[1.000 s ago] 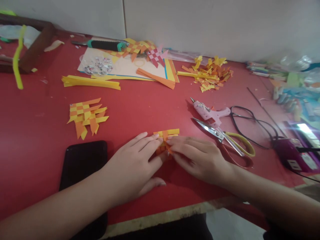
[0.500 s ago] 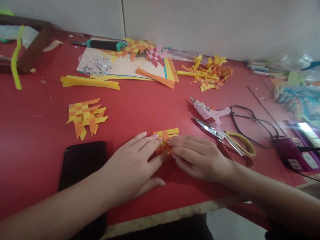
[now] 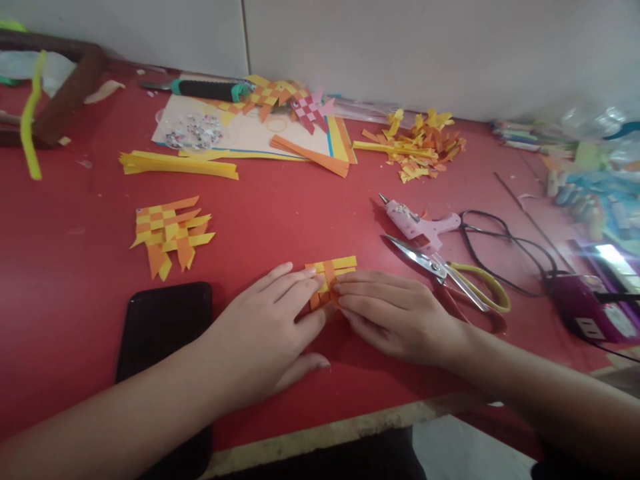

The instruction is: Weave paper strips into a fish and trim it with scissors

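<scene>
A small weave of yellow and orange paper strips lies on the red table near its front edge. My left hand rests flat on the table, fingers stretched out, fingertips pressing the weave's left side. My right hand lies flat too, its fingertips on the weave's right side. Most of the weave is hidden under the fingers.
A finished woven piece lies at left, a black phone under my left forearm. Scissors and a pink glue gun with cord sit at right. Loose yellow strips, scraps, woven shapes at back.
</scene>
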{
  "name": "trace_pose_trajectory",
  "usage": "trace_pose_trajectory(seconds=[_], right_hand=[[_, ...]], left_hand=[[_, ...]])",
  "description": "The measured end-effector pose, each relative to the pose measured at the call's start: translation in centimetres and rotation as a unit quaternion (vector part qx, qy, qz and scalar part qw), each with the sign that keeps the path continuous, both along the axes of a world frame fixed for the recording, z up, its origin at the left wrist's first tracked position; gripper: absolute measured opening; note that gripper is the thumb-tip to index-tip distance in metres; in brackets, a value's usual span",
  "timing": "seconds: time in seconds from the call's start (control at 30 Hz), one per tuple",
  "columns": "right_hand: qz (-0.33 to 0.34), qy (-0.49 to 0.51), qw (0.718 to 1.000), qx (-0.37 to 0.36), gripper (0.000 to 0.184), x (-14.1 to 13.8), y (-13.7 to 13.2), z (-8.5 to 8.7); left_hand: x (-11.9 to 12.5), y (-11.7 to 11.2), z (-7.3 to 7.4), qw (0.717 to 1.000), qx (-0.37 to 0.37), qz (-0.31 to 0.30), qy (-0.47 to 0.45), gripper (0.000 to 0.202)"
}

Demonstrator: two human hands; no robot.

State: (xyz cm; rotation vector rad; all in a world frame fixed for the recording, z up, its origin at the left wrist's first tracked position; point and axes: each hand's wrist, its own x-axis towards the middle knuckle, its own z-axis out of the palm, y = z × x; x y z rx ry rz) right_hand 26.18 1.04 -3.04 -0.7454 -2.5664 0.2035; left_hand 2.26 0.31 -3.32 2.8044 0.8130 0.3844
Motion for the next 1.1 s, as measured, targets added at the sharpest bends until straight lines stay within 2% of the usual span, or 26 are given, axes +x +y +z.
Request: trace_pose_trajectory(seconds=[0.43, 0.63, 0.77, 0.9, 1.1], right_hand=[[0.011, -0.036, 0.999, 0.020, 0.016, 0.0, -0.2, 0.1], [0.009, -0.043, 0.999, 0.031, 0.013, -0.3, -0.5, 0.5], [-0.001, -0.038, 0.999, 0.004, 0.025, -0.2, -0.9, 0.6], [-0.006, -0.042, 0.999, -0.008, 0.031, 0.1, -1.3, 0.5], [-0.016, -0.042, 0.999, 0.002, 0.028, 0.1, -1.8, 0.1]], left_hand=[[-0.1, -0.1, 0.1, 0.999, -0.021, 0.004, -0.028, 0.043], [0.2, 0.1, -0.3, 0.999, -0.015, 0.021, -0.024, 0.056], [0.4, 0.1, -0.4, 1.000, -0.011, 0.029, 0.003, 0.065], [0.5, -0.1, -0.5, 0.999, -0.014, 0.033, 0.010, 0.067], [0.5, -0.1, -0.6, 0.999, -0.013, 0.033, 0.011, 0.068]])
